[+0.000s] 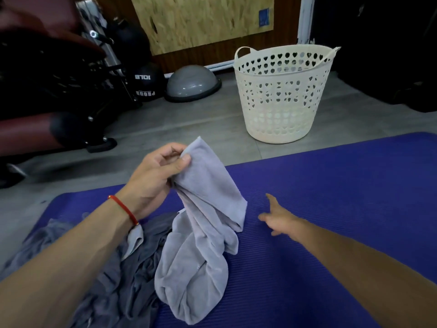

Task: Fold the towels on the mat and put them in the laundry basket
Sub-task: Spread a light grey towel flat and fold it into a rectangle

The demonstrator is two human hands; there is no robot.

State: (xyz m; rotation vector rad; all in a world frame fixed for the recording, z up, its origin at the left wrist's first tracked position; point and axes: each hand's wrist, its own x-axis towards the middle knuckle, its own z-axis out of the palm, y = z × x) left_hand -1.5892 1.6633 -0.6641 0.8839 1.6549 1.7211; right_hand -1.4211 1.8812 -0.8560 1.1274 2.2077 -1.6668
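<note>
My left hand (157, 172) pinches the top corner of a light lavender towel (201, 245) and holds it up, so it hangs crumpled down onto the purple mat (331, 209). My right hand (277, 217) hovers open over the mat just right of the towel, fingers spread, blurred and touching nothing I can make out. A pile of darker grey towels (123, 280) lies on the mat under my left forearm. The cream laundry basket (282, 95) with heart-shaped holes stands upright on the floor beyond the mat's far edge.
Grey tiled floor (189, 129) runs between mat and basket. A grey balance dome (192, 84), black medicine balls (146, 84) and a maroon gym bench with a black frame (59, 102) crowd the far left. A wooden wall panel (201, 22) stands behind.
</note>
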